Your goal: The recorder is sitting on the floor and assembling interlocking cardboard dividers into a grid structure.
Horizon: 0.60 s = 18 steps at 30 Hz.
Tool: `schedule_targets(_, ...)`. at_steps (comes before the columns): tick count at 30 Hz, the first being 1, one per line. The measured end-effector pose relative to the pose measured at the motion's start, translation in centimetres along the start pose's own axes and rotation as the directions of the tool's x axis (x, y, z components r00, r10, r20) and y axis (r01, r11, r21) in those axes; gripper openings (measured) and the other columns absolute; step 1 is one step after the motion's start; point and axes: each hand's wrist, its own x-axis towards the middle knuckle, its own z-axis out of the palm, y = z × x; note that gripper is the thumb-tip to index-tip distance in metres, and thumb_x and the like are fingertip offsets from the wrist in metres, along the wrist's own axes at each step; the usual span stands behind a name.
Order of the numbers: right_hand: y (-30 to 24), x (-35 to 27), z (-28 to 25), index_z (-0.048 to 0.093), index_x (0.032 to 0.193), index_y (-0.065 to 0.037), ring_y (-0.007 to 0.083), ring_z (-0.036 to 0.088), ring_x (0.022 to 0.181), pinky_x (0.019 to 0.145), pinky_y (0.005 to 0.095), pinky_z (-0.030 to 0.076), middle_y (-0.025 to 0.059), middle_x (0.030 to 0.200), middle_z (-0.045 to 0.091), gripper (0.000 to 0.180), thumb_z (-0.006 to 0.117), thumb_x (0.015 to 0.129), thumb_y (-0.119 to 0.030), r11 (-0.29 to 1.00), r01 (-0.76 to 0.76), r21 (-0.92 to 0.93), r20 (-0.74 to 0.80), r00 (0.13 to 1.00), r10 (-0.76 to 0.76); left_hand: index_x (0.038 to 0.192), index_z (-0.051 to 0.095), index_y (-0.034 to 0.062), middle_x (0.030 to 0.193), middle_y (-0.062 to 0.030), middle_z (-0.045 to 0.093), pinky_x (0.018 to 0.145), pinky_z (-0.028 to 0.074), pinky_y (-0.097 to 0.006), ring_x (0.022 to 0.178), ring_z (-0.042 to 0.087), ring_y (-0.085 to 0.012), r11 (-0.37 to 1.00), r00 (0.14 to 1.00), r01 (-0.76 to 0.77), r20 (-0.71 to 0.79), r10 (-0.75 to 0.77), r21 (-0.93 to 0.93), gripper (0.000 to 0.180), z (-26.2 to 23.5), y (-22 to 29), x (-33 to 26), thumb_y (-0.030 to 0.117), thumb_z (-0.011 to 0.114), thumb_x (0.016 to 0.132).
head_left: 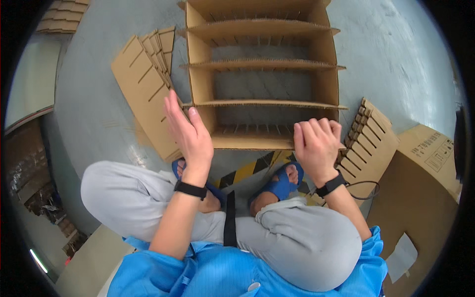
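A cardboard divider frame (255, 142) stands on the floor before me, made of crosswise strips slotted into two side strips. My left hand (192, 138) is at its near left corner, fingers stretched out and thumb apart; nothing is in the palm. At the near right corner my right hand (318, 146) is closed, its fingers curled over the end of the near strip. The undersides of those fingers are hidden. The cross strips stick out a little past both sides.
Slotted cardboard strips (141, 81) lie fanned on the left. Another stack of slotted strips (368, 143) leans at the right, beside a large carton (428, 148). Black-and-yellow tape (245, 173) marks the floor near my feet. A cable loops from my right wristband.
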Motion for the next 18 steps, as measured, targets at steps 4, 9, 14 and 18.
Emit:
schedule_targets(4,-0.4,0.4,1.0,0.057,0.071,-0.012,0.0225,0.052,0.069,0.075,0.0371,0.040,0.0025,0.067,0.053,0.019,0.065,0.087,-0.018,0.999,-0.045,0.019,-0.099,0.994,0.047,0.150,0.029,0.0059,0.150,-0.0257,0.035,0.114,0.023,-0.053,0.142,0.029,-0.0426,0.999,0.999,0.034,0.039,-0.035,0.024,0.052,0.3,-0.9,0.4,0.021,0.044,0.102)
schedule_targets(9,0.9,-0.3,1.5,0.059,0.071,-0.011,0.0236,0.055,0.070,0.074,0.0374,0.042,0.0030,0.067,0.056,0.017,0.067,0.085,-0.017,0.996,-0.051,0.072,-0.115,0.992,0.059,0.138,0.045,0.0070,0.148,-0.0227,0.039,0.113,0.025,-0.052,0.140,0.032,-0.0409,0.996,0.995,-0.094,0.031,0.094,-0.001,0.045,1.2,1.9,-0.6,0.017,0.054,0.096)
schedule_targets(14,-1.3,-2.9,-2.9,0.065,0.083,-0.003,0.0259,0.054,0.063,0.063,0.0347,0.042,0.0079,0.070,0.057,0.005,0.066,0.083,0.002,0.832,-0.151,0.533,-0.339,0.864,0.373,0.122,0.058,0.0081,0.126,-0.0117,0.062,0.108,0.034,-0.045,0.122,0.054,-0.0282,0.889,0.788,-0.448,0.429,0.442,-0.093,0.038,0.4,9.1,1.5,0.016,0.066,0.086)
schedule_targets(18,-1.2,-8.1,-5.8,0.065,0.092,0.001,0.0106,0.051,0.062,0.057,0.0280,0.042,0.0024,0.070,0.057,0.015,0.056,0.098,-0.008,0.488,-0.493,0.720,-0.174,0.552,0.815,0.102,0.065,0.0104,0.096,-0.0119,0.069,0.079,0.050,-0.047,0.094,0.065,-0.0337,0.859,0.593,-0.510,0.736,0.325,0.032,0.016,4.4,8.4,2.8,0.019,0.064,0.088)
